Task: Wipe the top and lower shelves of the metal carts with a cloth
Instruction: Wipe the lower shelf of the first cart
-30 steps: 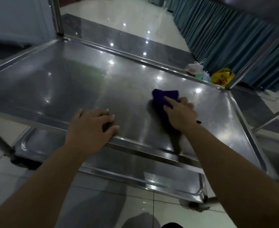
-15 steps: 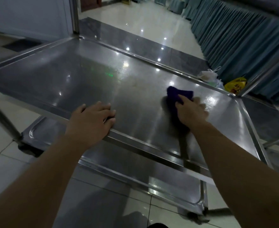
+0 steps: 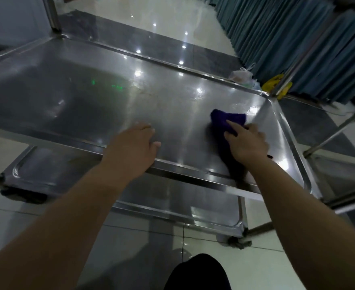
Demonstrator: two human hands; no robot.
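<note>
A steel cart fills the view, with its shiny top shelf [image 3: 88, 97] in front of me and its lower shelf [image 3: 172, 201] showing below the near rim. A dark purple cloth [image 3: 228, 119] lies on the right part of the top shelf. My right hand [image 3: 246, 141] presses down on the cloth with fingers spread flat over it. My left hand [image 3: 134, 146] rests on the near rim of the top shelf, fingers straight and pointing onto the shelf. Wet streaks glint near the shelf's right corner.
A second metal cart frame [image 3: 340, 164] stands close on the right. Plastic bags, one white [image 3: 240, 75] and one yellow [image 3: 275, 84], lie on the tiled floor by blue pleated drapes [image 3: 298, 38]. An upright post [image 3: 52, 15] rises at the cart's far left corner.
My right hand has slid the cloth toward the shelf's right side. My left hand has shifted along the near rim, and the view has moved relative to the cart.
</note>
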